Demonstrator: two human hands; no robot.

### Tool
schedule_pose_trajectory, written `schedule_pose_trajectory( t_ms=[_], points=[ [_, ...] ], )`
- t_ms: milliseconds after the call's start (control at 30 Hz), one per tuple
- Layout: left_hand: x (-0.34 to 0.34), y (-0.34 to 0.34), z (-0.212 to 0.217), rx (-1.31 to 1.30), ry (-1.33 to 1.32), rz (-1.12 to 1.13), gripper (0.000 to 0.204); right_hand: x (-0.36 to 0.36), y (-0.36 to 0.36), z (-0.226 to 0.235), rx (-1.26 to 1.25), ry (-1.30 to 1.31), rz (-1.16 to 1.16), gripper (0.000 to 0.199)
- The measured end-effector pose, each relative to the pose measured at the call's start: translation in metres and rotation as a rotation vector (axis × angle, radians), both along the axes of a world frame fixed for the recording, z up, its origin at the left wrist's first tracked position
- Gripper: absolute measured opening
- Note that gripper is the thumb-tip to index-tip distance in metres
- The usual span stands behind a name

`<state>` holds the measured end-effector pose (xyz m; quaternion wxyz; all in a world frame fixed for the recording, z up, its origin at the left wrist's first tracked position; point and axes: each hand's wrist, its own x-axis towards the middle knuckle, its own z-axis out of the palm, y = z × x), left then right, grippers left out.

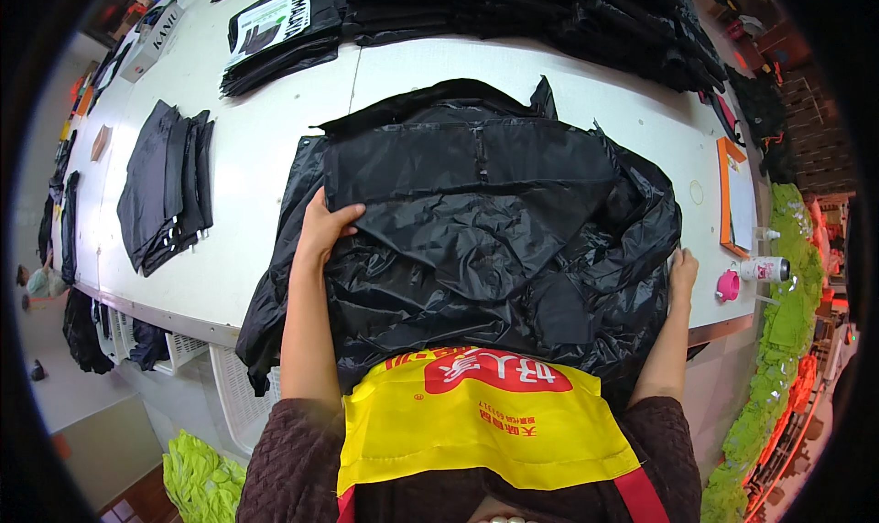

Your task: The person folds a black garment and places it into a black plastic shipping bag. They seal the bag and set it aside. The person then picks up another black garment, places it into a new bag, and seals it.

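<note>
Head view: at far left on the white table [261,180] sits a small brown block [101,143], then a box [154,43] farther back and a fanned stack of dark pieces [165,189] nearer the edge. Behind and rightward is a black bundle [316,52] with a white label.

The left hand [320,228] is at the left side of the black cloth [476,239]; its thumb lies over a panel's edge, the other fingers mostly hidden, and they look clamped on the cloth. The cloth is at the middle of the table's near side, crumpled, its lower part hanging over the edge against the yellow apron [485,441]. Black piles [531,10] stand behind it.

The right hand [682,271] is at the cloth's right edge, fingers bent; whether they grip it, I cannot tell. Farther right are a pink cup [728,285], an orange folder [730,194] and a bottle [765,269].

The step in hand seems to be spreading or positioning the cloth. The next move calls for a secure hold on both sides, since the thin, slick folds could slip or bunch.
</note>
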<state>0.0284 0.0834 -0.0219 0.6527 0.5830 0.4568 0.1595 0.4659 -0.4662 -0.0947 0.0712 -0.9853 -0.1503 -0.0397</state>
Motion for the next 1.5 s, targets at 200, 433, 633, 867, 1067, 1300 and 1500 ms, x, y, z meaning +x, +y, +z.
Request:
schedule_pose_trajectory(
  t_ms=[200, 433, 633, 867, 1067, 1300, 1500],
  points=[
    [0.013, 0.019, -0.032, 0.172, -0.017, 0.179, 0.022, -0.073, 0.118, 0.081, 0.797, -0.076, -0.073, 0.034],
    [0.046, 0.026, -0.037, 0.239, 0.059, 0.161, 0.029, -0.131, 0.26, 0.046, 0.954, 0.658, 0.077, 0.049],
    [0.078, -0.021, 0.0, 1.344, 0.062, 0.374, 0.05, -0.133, 0.281, 0.049, 1.153, 0.722, 0.082, 0.046],
    [0.152, -0.102, -0.054, 1.338, 0.075, -0.692, 0.07, -0.173, 0.291, 0.068, 0.718, 0.272, 0.337, 0.036],
    [0.151, -0.089, -0.08, 1.221, -0.129, -0.717, 0.056, -0.209, 0.34, 0.076, 0.129, 0.068, 0.986, 0.073],
    [0.055, -0.077, -0.003, 1.204, 0.114, -0.312, 0.053, -0.196, 0.358, 0.057, 0.211, 0.205, 0.833, 0.074],
    [0.032, -0.03, -0.028, 0.383, 0.008, 0.437, 0.056, -0.228, 0.369, 0.057, 0.008, 0.079, 0.767, 0.073]
  ],
)
